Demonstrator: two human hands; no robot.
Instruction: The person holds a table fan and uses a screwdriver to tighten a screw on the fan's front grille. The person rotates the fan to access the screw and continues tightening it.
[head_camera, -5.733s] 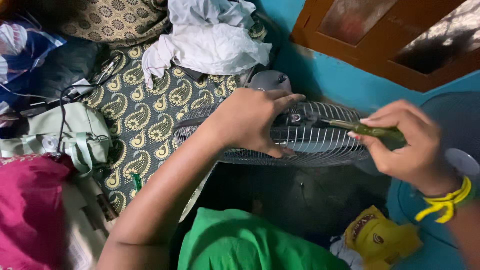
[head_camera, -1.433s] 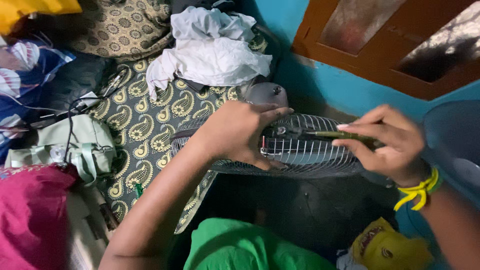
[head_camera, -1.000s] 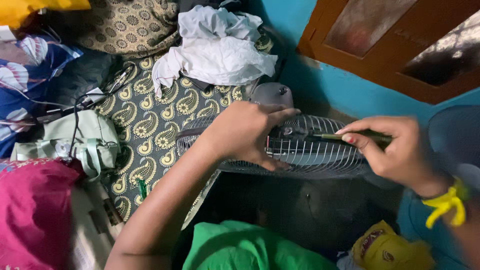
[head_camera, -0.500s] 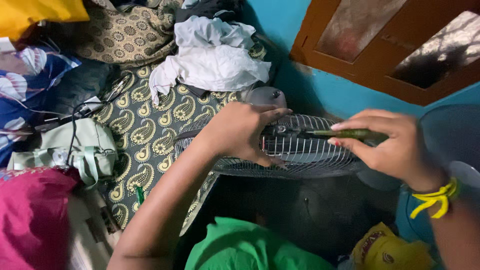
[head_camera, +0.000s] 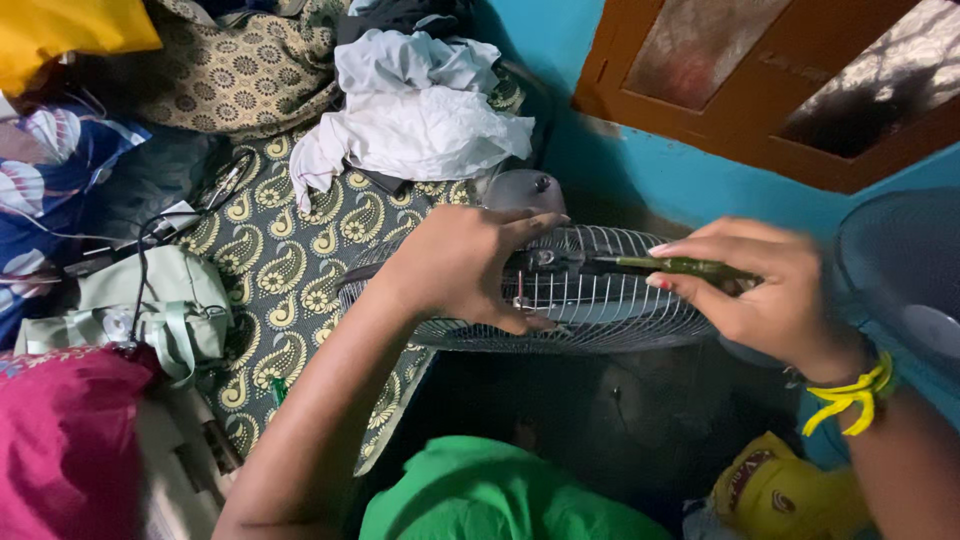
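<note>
While the wire fan grille (head_camera: 600, 300) is clamped steady at mid-frame by the left hand (head_camera: 455, 265), a green screwdriver (head_camera: 680, 266) is gripped tight in the right hand (head_camera: 770, 295), tip kept at the hub.

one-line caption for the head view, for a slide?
Left hand steadies a wire fan grille while right hand holds a green-handled screwdriver at its hub.

A lived-in home bedroom. Crumpled white clothes (head_camera: 420, 120) lie on a paisley-patterned bedspread (head_camera: 290, 270) (teal wall (head_camera: 620, 180) behind).
</note>
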